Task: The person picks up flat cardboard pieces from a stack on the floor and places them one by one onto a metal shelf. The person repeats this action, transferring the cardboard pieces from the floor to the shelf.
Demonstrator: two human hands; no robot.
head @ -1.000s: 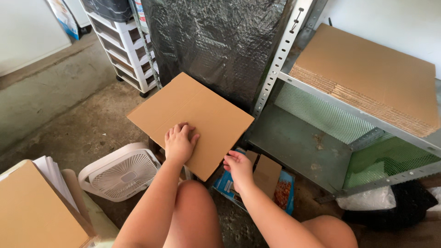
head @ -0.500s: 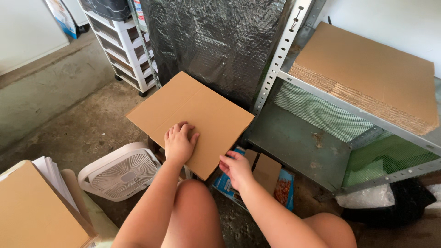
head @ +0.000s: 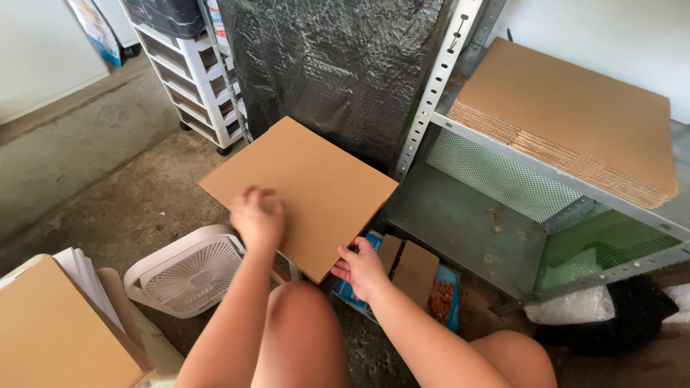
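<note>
A flat, folded brown cardboard box [head: 309, 187] is held tilted in front of me, above the floor. My left hand [head: 257, 218] rests with curled fingers on its near left edge, blurred by motion. My right hand [head: 361, 269] grips the box's near corner from below, thumb on top. My bare knees show at the bottom of the view.
A stack of flat cardboard sheets [head: 575, 122] lies on a metal shelf [head: 503, 158] at right. A white box fan [head: 190, 273] lies on the concrete floor at left. A white drawer cart [head: 198, 79] and a black plastic-wrapped item [head: 330, 65] stand behind. More cardboard [head: 50, 330] is near left.
My left hand has lifted slightly and shifted along the box's edge. My right hand moved down and right to the near corner. The box stays about where it was.
</note>
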